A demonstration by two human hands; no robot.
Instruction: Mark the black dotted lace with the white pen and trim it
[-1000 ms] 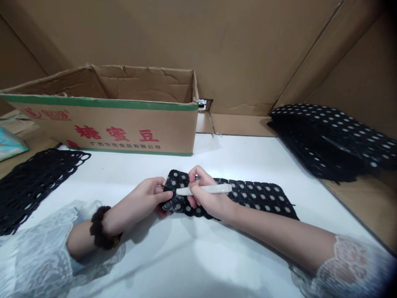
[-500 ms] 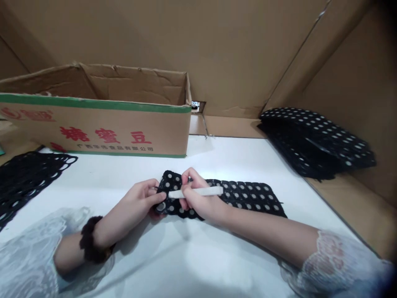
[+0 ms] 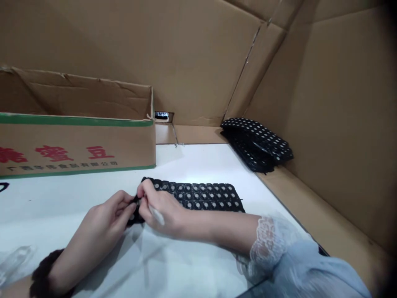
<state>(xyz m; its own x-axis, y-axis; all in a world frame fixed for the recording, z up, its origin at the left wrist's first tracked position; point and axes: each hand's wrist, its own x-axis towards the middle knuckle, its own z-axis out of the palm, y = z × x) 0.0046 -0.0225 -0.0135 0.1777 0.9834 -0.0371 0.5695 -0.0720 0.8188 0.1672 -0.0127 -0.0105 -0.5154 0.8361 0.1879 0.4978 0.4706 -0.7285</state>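
A black sheet (image 3: 206, 194) with rows of pale round discs lies on the white table. At its left end, my left hand (image 3: 107, 221) is closed, pinching the edge between thumb and fingers. My right hand (image 3: 161, 209) rests over the left part of the sheet, its fingers wrapped round a slim white pen-like tool (image 3: 157, 215). Only the rear end of that tool shows below the fingers; its tip is hidden. The fingertips of both hands are close together at the sheet's left edge.
An open cardboard box (image 3: 77, 142) with green edges and red lettering stands at the back left. Folded black dotted sheets (image 3: 257, 142) are piled at the back right, by the cardboard wall (image 3: 335, 103). A bit of black mesh (image 3: 3, 186) shows at the left edge.
The view has turned right, so the box and pile sit further left. My right hand has moved closer to my left at the sheet's left end, and the white tool has tilted.
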